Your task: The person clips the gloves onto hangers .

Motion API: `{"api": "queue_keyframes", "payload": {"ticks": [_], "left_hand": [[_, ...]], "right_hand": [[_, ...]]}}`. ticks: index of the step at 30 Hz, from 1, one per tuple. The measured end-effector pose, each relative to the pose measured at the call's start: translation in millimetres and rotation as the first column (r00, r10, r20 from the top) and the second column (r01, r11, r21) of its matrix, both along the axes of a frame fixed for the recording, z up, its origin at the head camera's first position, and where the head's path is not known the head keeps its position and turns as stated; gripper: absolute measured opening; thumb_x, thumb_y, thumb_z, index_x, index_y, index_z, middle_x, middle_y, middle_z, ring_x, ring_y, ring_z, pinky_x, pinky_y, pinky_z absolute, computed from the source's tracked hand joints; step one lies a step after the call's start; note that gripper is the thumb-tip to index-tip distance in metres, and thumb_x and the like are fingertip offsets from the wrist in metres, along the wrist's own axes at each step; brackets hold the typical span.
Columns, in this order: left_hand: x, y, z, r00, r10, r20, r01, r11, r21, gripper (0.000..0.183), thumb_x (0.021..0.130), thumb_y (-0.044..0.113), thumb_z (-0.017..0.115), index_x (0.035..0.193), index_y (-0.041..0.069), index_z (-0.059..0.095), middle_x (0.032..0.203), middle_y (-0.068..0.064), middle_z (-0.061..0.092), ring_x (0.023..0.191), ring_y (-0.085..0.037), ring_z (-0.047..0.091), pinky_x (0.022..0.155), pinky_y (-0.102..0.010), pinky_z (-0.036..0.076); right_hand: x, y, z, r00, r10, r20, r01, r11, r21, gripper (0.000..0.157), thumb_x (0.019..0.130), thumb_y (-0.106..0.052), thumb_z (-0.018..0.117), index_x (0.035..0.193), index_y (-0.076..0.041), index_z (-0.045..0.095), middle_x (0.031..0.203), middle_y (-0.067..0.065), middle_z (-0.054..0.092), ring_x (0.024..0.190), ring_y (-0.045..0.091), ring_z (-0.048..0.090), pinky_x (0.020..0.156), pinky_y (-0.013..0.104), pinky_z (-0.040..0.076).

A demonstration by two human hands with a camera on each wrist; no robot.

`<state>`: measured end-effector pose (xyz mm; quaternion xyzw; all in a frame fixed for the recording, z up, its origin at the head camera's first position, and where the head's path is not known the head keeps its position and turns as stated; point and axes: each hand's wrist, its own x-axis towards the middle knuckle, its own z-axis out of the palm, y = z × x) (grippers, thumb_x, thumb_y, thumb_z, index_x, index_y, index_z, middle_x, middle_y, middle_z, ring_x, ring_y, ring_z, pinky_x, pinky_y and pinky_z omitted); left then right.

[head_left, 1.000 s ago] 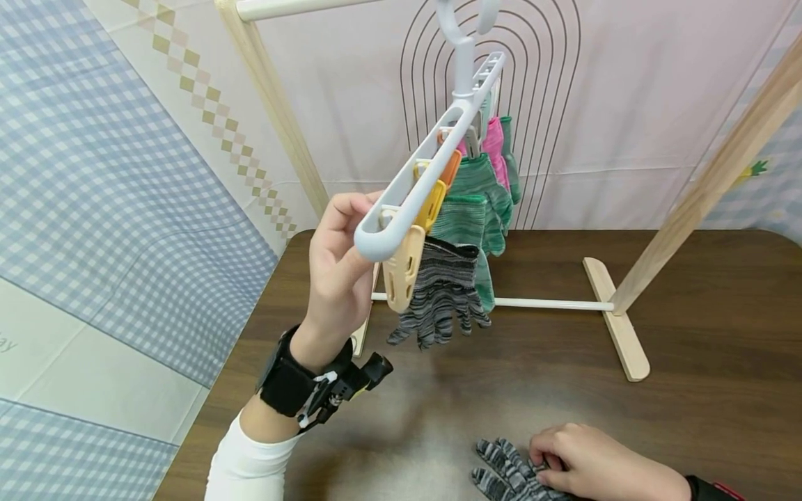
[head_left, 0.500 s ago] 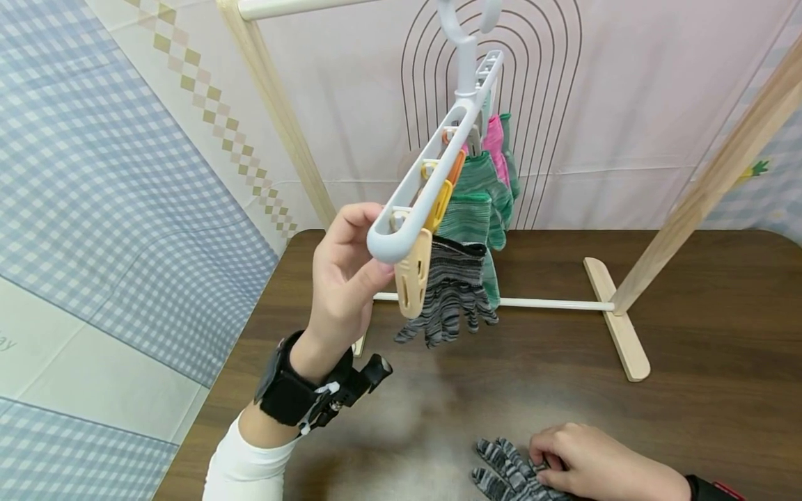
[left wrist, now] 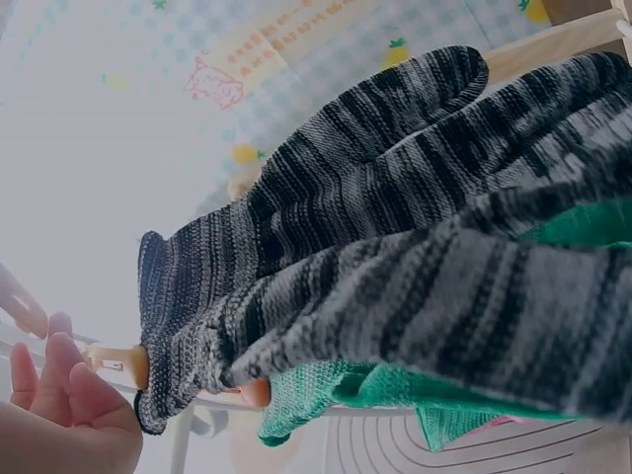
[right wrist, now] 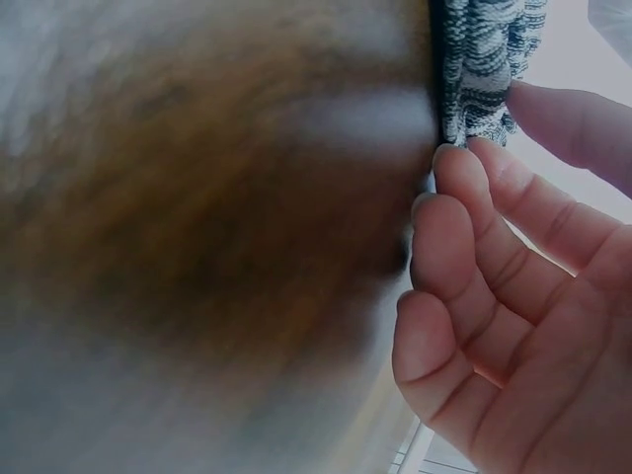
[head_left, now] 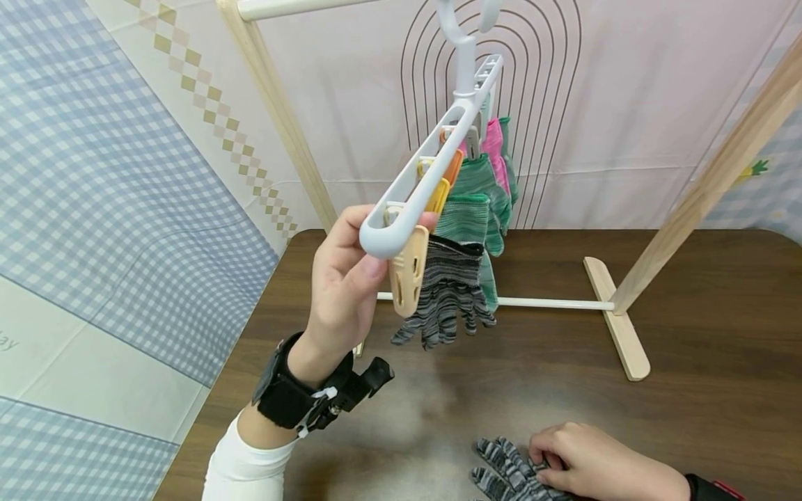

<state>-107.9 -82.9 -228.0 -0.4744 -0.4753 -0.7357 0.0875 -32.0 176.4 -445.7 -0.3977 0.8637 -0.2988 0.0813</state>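
A white clip hanger (head_left: 413, 188) hangs with its near end in my left hand (head_left: 341, 278). That hand's thumb lies beside the beige clothespin (head_left: 407, 275), and a fingertip shows past the bar. In the left wrist view the clothespin meets the cuff of a black-and-grey knit glove (left wrist: 326, 197), its fingers dangling. My right hand (head_left: 589, 459), low on the table, pinches a second striped glove (head_left: 507, 466) between thumb and fingers; in the right wrist view the thumb presses the knit (right wrist: 484, 69). The rest of that glove is cut off by the frame edge.
Green gloves (head_left: 466, 216) and a pink piece (head_left: 495, 153) hang farther along the hanger, near yellow (head_left: 438, 197) and orange (head_left: 454, 170) clothespins. A wooden rack post (head_left: 708, 174) rises at right from its foot (head_left: 617, 320); a white rod (head_left: 551, 304) crosses low above the brown table (head_left: 708, 410).
The hanger's near end shifts slightly right, then partly back left, with the hanging glove swaying along. A left fingertip now shows past the bar's right side. The right hand stays put.
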Motion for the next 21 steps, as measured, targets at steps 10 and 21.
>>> {"api": "queue_keyframes", "payload": {"ticks": [10, 21], "left_hand": [[-0.7, 3.1, 1.9, 1.000, -0.001, -0.025, 0.000, 1.000, -0.017, 0.030, 0.080, 0.034, 0.063, 0.098, 0.014, 0.049, 0.107, -0.001, 0.061, 0.109, -0.029, 0.050, 0.091, -0.034, 0.033], [-1.9, 5.1, 0.8, 1.000, -0.019, -0.022, 0.018, 0.999, -0.030, 0.015, 0.082, 0.027, 0.062, 0.087, 0.019, 0.051, 0.107, 0.002, 0.061, 0.096, -0.017, 0.052, 0.068, -0.022, 0.035]], "right_hand": [[0.3, -0.7, 0.7, 1.000, -0.001, 0.016, 0.001, 1.000, 0.004, 0.013, 0.081, -0.019, 0.062, 0.076, -0.026, 0.052, 0.058, -0.018, 0.039, 0.053, -0.010, 0.032, 0.048, 0.013, 0.030], [1.4, -2.1, 1.7, 1.000, -0.005, -0.021, 0.005, 1.000, -0.001, 0.015, 0.079, -0.018, 0.063, 0.074, -0.025, 0.052, 0.057, -0.019, 0.039, 0.052, -0.011, 0.033, 0.048, 0.010, 0.030]]}}
